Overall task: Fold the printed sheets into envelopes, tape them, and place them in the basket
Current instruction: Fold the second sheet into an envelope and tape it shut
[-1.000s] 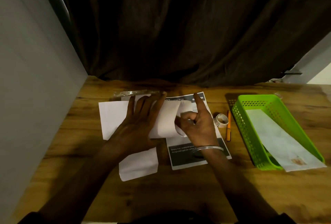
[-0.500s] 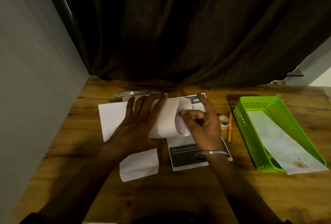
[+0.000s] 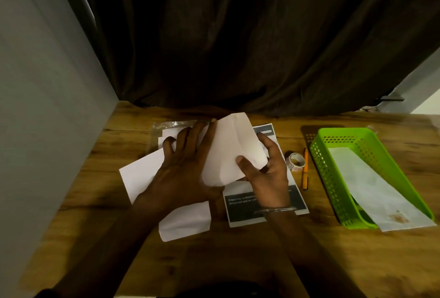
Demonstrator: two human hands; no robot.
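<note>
Nearest: a loose white sheet (image 3: 185, 222) is lying on the wooden table (image 3: 238, 262), beside a printed sheet (image 3: 264, 206) with a dark band. Left hand (image 3: 183, 169) is spreading flat, fingers pressing the folded sheet (image 3: 231, 152) down. Right hand (image 3: 269, 175) is pinching that sheet's right edge, thumb on top, lifting it off the table. To the right, a tape roll (image 3: 295, 161) and orange pen (image 3: 305, 169) are lying just beside the green basket (image 3: 327, 178), which is holding one finished envelope (image 3: 371, 185).

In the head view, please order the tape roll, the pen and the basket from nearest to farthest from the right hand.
1. Tape roll, just right of the right hand.
2. Pen, right of the tape.
3. Basket, far right.
</note>
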